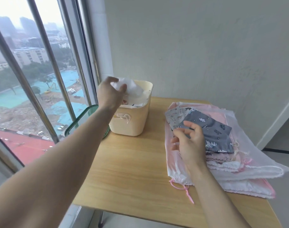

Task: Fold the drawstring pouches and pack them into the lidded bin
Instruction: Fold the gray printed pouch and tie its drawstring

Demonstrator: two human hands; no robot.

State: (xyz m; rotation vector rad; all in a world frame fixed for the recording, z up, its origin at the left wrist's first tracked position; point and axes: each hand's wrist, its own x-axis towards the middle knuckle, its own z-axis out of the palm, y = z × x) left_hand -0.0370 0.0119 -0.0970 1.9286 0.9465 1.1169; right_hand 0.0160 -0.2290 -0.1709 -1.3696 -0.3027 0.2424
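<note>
A cream plastic bin (pixel 132 122) stands open at the table's far left corner, with folded pouches inside. My left hand (pixel 110 94) hovers over its rim and grips a crumpled white pouch (pixel 129 87) above the opening. On the right lies a stack of drawstring pouches (pixel 239 163), pink and white ones underneath. A grey printed pouch (pixel 211 129) and a light printed pouch (pixel 176 116) lie on top. My right hand (pixel 189 142) rests over the stack's left side, fingers loosely bent, touching the grey pouch's edge.
The bin's clear green-rimmed lid (pixel 82 119) leans between the bin and the window. The wooden table (pixel 132 178) ends close to the window rails on the left and a white wall behind. A pink drawstring (pixel 181 188) trails off the stack toward the front edge.
</note>
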